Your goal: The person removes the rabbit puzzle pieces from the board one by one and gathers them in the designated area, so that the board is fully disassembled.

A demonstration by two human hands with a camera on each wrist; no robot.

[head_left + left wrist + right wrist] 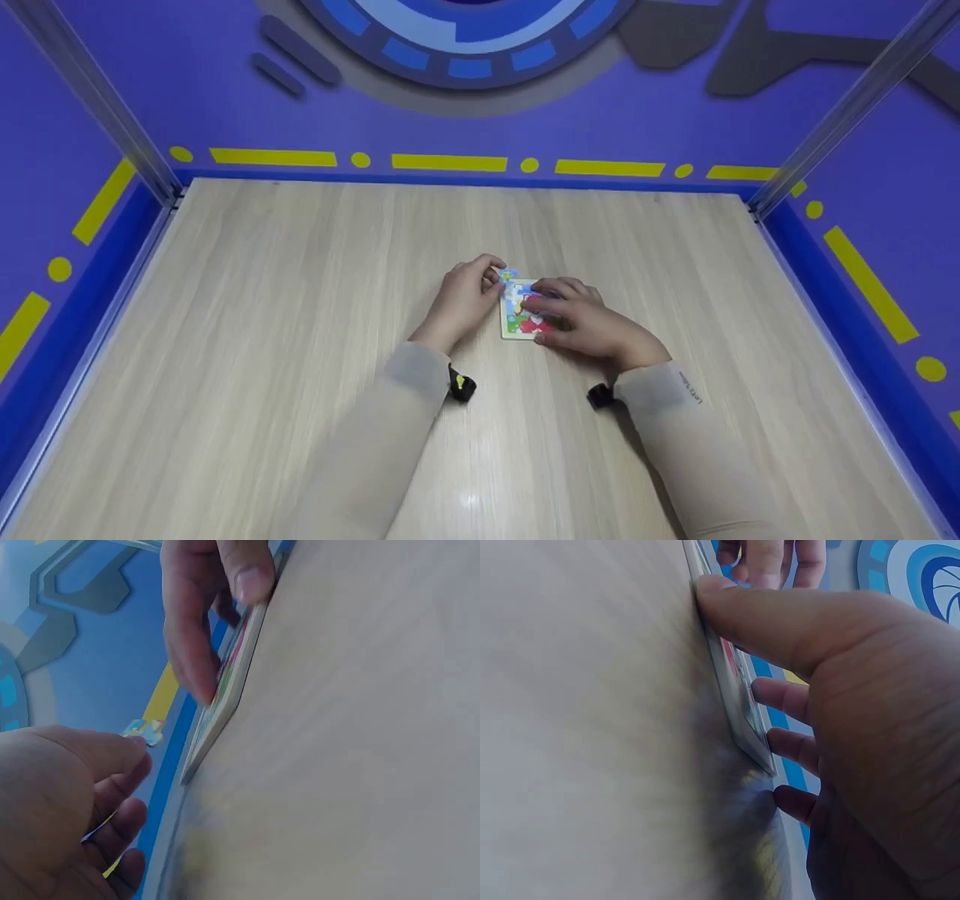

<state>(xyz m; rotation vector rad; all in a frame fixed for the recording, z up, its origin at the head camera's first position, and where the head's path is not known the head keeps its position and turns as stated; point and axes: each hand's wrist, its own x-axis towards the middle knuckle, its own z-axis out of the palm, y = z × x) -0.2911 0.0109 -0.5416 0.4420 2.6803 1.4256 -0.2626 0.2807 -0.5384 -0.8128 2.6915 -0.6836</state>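
Observation:
A small square picture puzzle board (517, 337) with a pale rim lies on the table, its picture red, green and blue. My left hand (463, 301) is at its far left corner and pinches a small light-blue puzzle piece (146, 732) between thumb and forefinger, raised off the board in the left wrist view. From the right, my right hand (600, 326) rests over the board. Its thumb (720, 600) touches the near edge, and the spread fingers reach over the picture and the right side, hiding that part.
The pale wood-grain table (300, 300) extends around both hands. Blue printed panels (480, 135) with yellow marks stand at the back and both sides, with metal posts (112, 112) at the corners. Each wrist wears a small black camera (463, 387).

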